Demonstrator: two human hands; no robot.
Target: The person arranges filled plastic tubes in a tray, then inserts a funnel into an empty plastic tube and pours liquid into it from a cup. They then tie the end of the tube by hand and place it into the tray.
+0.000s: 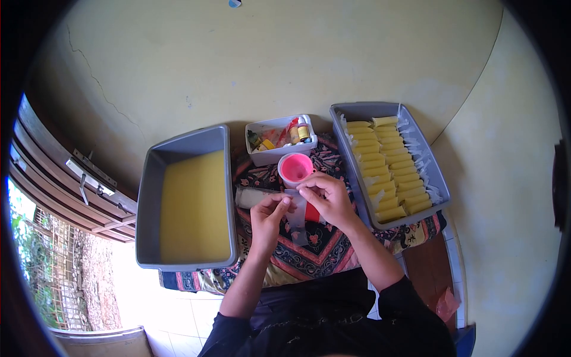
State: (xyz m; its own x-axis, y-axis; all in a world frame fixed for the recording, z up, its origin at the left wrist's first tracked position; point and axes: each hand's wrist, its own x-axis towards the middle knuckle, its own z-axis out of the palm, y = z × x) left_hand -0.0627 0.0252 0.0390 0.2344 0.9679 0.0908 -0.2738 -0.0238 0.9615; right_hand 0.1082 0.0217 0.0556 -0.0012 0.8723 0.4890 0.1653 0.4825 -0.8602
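One clear plastic pouch [297, 219], narrow and empty-looking, hung upright between the two hands over the middle of a patterned cloth [324, 253], its lower end reaching down toward the cloth. The left hand [269, 215] pinched the pouch's top edge from the left, thumb and fingertips closed on it with the other fingers curled in. The right hand [328, 199] pinched the same edge from the right in a similarly tight, mostly closed grip. Just beyond the hands, on the far side, stood one pink cup [295, 168], open side up. To the left of the pouch, near the left hand, lay one roll of clear plastic [248, 196] on the cloth. Farther off sat one small white box [279, 156] holding several little bottles [302, 132], too small to count surely. There were two grey tubs. The left tub [148, 196] was deep and held yellow liquid [193, 208] that filled much of it. The right tub [364, 110], longer and shallower, held filled yellow packets [389, 169] laid in two rows from far end to near end, well over a dozen in all, with their clear twisted ends pointing toward the right wall.
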